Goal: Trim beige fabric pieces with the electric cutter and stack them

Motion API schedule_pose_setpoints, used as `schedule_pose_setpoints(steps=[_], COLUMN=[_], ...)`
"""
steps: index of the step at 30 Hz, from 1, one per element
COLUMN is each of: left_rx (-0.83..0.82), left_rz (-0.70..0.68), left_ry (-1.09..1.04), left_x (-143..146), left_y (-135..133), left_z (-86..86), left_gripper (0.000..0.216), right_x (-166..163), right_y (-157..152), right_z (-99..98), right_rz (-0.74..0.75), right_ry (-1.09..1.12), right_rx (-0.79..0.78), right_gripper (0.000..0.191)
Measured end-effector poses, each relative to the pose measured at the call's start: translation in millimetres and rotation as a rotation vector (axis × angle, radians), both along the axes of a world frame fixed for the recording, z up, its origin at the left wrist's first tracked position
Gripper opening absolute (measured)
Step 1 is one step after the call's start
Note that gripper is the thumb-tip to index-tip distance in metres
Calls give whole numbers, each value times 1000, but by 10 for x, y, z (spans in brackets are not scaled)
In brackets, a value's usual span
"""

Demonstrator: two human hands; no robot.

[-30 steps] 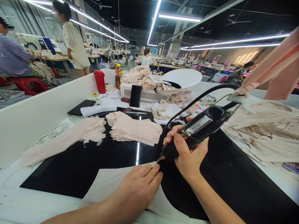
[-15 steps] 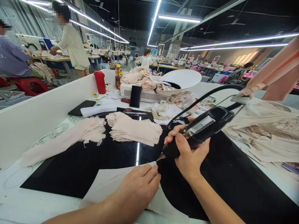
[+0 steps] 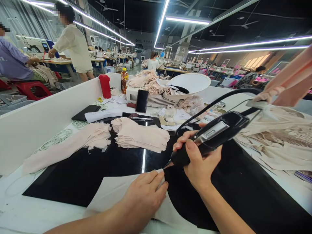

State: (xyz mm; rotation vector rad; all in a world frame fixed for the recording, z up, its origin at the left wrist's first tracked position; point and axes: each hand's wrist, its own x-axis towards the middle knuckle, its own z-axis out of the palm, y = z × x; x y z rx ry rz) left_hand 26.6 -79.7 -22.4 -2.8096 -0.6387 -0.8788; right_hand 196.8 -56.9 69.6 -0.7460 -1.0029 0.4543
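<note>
My right hand is wrapped round a black corded cutting tool, its tip touching the far corner of a pale fabric piece on the black mat. My left hand lies flat on that fabric just behind the tool tip, fingers stretched out together. A stack of cut pale pink pieces lies beyond on the mat, with another loose pile to its left.
A white partition wall runs along the left. At the back stand a red flask, a bottle, a phone, a white box under fabric and a white bowl. Beige lace fabric heaps at right. People work at tables behind.
The tool and my right hand have shifted slightly to the right. My left hand stays pressed on the fabric. A standing person at back left has turned to the table.
</note>
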Motion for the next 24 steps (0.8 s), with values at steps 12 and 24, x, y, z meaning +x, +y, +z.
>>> schedule_pose_setpoints(steps=[12,24], left_rx=[43,55], left_rz=[6,18], left_ry=[-36,-9], left_x=[26,27], left_y=[15,13], left_z=[-3,16], left_gripper=[20,21], right_x=[-35,-70], right_y=[21,43], right_z=[-43,-48], right_rz=[-5,-12], right_ry=[-1,-7], right_rx=[-19,-13], right_gripper=[46,32])
